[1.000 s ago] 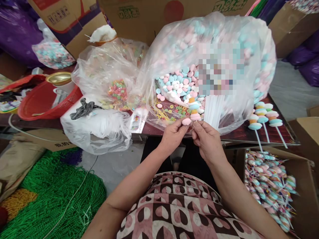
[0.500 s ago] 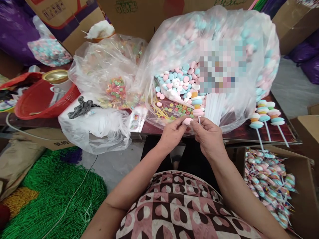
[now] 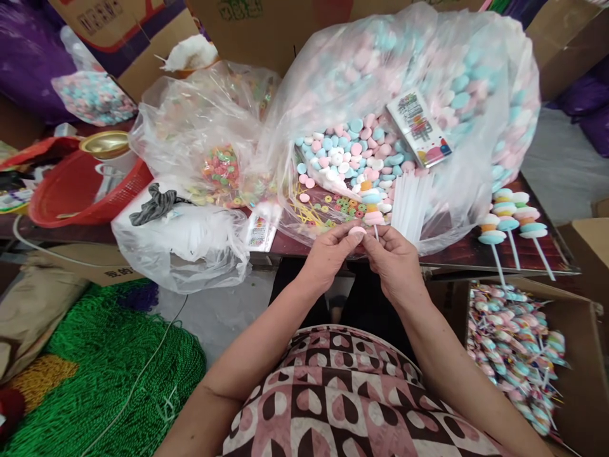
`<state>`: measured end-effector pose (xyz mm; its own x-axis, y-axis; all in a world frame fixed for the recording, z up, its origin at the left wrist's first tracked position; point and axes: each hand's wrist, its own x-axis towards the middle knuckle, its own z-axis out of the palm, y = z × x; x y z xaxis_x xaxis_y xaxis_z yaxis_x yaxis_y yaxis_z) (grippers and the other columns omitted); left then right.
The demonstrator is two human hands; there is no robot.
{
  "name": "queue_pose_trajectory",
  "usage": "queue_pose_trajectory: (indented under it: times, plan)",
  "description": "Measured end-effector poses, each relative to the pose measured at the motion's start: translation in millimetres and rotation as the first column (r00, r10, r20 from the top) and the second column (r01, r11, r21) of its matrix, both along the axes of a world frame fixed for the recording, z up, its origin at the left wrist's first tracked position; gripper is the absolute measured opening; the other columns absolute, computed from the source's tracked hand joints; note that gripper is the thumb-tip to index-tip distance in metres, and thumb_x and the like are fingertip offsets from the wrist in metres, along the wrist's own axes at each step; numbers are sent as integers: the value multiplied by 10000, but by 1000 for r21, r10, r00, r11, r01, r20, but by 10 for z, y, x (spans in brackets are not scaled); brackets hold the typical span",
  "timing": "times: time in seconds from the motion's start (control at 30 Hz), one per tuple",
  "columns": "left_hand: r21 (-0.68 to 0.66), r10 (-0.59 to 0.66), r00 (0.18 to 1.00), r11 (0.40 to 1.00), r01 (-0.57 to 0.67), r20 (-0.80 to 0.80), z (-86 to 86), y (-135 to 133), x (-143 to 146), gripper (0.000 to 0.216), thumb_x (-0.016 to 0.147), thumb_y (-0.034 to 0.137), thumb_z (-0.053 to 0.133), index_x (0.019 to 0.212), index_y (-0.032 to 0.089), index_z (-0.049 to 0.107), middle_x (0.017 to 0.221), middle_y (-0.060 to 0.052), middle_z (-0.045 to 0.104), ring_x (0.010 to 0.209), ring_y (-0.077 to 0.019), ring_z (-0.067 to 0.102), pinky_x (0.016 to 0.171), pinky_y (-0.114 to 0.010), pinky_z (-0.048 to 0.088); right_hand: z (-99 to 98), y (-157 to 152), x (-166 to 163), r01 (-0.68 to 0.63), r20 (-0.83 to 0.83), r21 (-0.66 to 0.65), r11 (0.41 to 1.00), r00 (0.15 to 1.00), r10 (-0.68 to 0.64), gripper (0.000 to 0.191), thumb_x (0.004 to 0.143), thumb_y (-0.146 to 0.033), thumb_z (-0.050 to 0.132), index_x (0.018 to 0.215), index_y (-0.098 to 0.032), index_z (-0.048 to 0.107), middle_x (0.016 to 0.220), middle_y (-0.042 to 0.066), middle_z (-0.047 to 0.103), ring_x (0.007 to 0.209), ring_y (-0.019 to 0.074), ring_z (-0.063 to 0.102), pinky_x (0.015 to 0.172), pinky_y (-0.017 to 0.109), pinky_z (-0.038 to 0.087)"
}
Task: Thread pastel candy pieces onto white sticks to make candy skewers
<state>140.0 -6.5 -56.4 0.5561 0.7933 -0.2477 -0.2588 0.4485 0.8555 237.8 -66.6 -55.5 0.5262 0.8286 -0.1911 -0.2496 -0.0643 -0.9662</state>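
My left hand (image 3: pixel 328 254) pinches a pink candy disc (image 3: pixel 356 231) at the table's near edge. My right hand (image 3: pixel 394 263) is closed on the white stick of a candy skewer (image 3: pixel 372 203), which rises from its fingers with orange, blue and pink discs stacked on it. The two hands touch at the fingertips. Just behind them lies a big clear bag of pink, blue and white candies (image 3: pixel 361 149), with loose ring candies (image 3: pixel 340 208) and a bundle of white sticks (image 3: pixel 409 203) at its mouth.
Finished skewers (image 3: pixel 507 219) lie on the table at the right; a cardboard box (image 3: pixel 580 381) below holds several wrapped ones. A smaller candy bag (image 3: pixel 216 165), a white bag (image 3: pixel 181 244) and a red basket (image 3: pixel 80 190) sit left. Green netting (image 3: pixel 109 362) covers the floor.
The hands have stayed together at the table edge and the pink disc has shifted closer to the stick's lower end. The view has tilted slightly.
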Motion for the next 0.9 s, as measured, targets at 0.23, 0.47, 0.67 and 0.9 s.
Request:
queue_pose_trajectory:
  times: [0.23,0.47,0.67,0.9]
  plan:
    - [-23,77,997,997,-77,-18,-28,44,2,350,664,287,788,986,170,715,841,-13,727,776,-154,689,814,-351,558,25,-172,27,-17,-50,46,999,999,20,254,849,-438,640,902,-190,642,532,-69,444,432,64,275,398,207,166]
    - [-76,91,994,993,-87,52,-7,138,-19,318,682,297,806,972,196,724,927,-11,737,847,-143,686,835,-302,542,6,-641,55,-193,101,-117,974,974,205,315,900,-463,576,938,-172,690,450,-69,403,421,83,309,430,231,203]
    - [-119,55,991,992,-41,124,44,126,-40,277,766,285,739,1017,173,717,994,-57,737,931,-183,704,847,-310,541,-146,-703,66,-207,106,-173,963,968,227,349,886,-479,582,959,-164,712,460,-72,372,420,85,315,446,237,207]
    - [25,96,995,995,-96,1,-49,139,-36,310,787,303,709,1081,207,718,1075,-44,731,987,-190,680,968,-378,494,-151,-699,118,-201,116,-189,961,967,225,397,843,-531,610,936,-163,728,466,-58,393,408,90,326,424,233,204]
